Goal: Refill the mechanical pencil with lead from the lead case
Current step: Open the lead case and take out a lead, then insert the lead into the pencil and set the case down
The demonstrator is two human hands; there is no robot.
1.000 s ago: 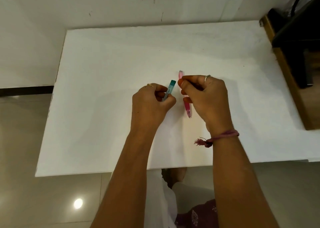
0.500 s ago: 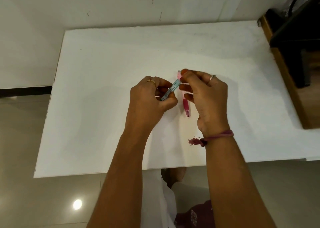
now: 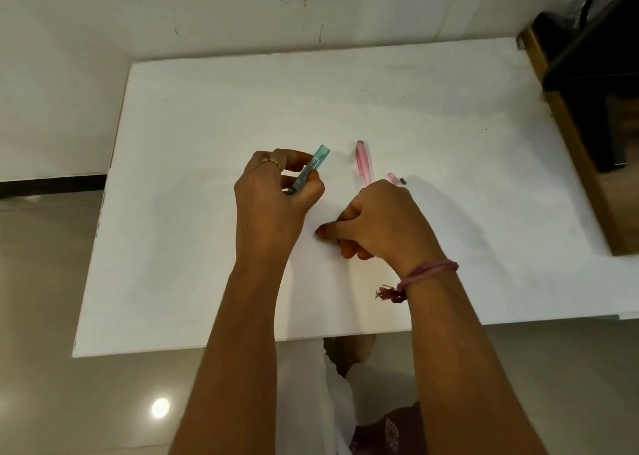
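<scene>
Holding: left hand [image 3: 273, 191] grips the teal lead case [image 3: 308, 169] between thumb and fingers, tilted, its pale capped end pointing up and to the right, lifted off the board
Pinching: right hand [image 3: 377, 223] has thumb and forefinger pressed together just above the white table [image 3: 207, 247]; whatever sits between them is too thin to make out, possibly a lead
Pencil: pink mechanical pencil [image 3: 362, 160] lies flat on the table, its near end hidden behind the right hand
Small parts: pink cap [image 3: 393, 178] and a tiny dark piece [image 3: 403, 180] lie side by side, just right of the pencil
Wrist: pink thread band [image 3: 427, 273] on the right wrist
</scene>
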